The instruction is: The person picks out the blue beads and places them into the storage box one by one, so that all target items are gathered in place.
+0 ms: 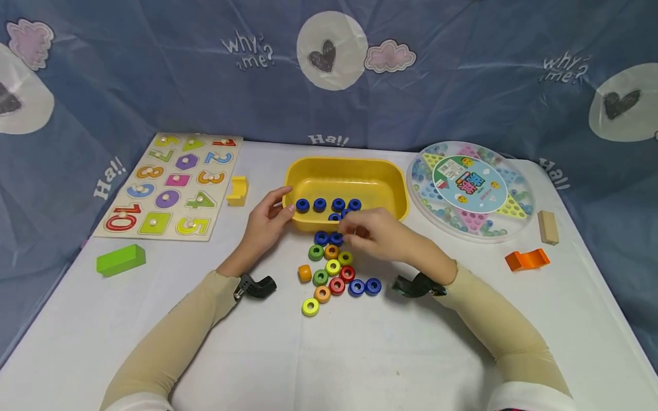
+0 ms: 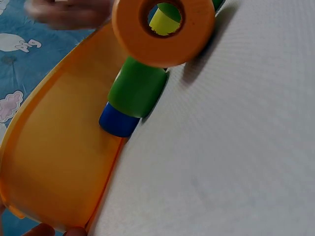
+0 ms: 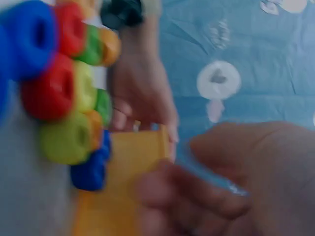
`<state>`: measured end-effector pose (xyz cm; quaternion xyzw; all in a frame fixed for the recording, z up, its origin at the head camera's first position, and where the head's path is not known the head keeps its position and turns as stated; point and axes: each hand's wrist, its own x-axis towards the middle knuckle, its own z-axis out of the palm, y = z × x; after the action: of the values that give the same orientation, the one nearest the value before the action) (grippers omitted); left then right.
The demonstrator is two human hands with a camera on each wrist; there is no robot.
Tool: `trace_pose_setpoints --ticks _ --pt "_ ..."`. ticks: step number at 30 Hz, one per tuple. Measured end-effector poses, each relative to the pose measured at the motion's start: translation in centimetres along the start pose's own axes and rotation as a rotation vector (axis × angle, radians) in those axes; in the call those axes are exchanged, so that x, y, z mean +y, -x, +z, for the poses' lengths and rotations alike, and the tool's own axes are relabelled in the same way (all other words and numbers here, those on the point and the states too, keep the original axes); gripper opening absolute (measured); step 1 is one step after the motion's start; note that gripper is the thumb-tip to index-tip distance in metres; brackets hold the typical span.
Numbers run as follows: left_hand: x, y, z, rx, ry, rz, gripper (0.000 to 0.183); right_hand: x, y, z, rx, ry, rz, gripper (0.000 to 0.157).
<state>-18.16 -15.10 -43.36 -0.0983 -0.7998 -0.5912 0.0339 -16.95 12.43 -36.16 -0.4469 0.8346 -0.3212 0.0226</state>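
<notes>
A yellow tray [image 1: 354, 166] holds several blue ring-shaped beads [image 1: 320, 204] along its front part. My left hand [image 1: 267, 220] grips the tray's left end, thumb at the near side and fingers at the rim. Over the front rim hovers my right hand [image 1: 377, 233], fingers loosely bent; a gap shows between thumb and fingers in the right wrist view, with no bead visible there. Below its fingertips, two blue beads [image 1: 336, 238] lie against the tray's front. Green, orange, yellow and red beads [image 1: 347, 274] trail toward me on the white cloth.
To the left lie a number puzzle board [image 1: 175, 188], a yellow block [image 1: 238, 191] and a green block [image 1: 120, 261]. On the right are a round clear-lidded game box [image 1: 470, 191], an orange arched block [image 1: 527, 260] and a plain wooden block [image 1: 548, 227]. A blue cloth [image 1: 205, 85] hangs behind.
</notes>
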Motion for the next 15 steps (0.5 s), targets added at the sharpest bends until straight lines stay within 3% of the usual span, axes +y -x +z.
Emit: trace_pose_setpoints --ticks 3,5,11,15 --pt "0.0 0.0 0.0 0.001 -0.001 -0.005 0.046 -0.2 0.6 1.2 -0.158 0.069 0.073 0.022" --pt "0.1 0.0 0.0 0.001 -0.003 -0.006 0.047 -0.2 0.7 1.9 -0.211 0.118 0.109 0.026" --pt "0.1 0.0 0.1 0.003 0.005 -0.003 0.047 -0.1 0.6 3.1 -0.190 0.201 0.153 0.026" --pt "0.0 -0.1 0.0 -0.001 0.003 0.000 0.047 0.0 0.6 3.5 -0.156 0.218 0.168 0.016"
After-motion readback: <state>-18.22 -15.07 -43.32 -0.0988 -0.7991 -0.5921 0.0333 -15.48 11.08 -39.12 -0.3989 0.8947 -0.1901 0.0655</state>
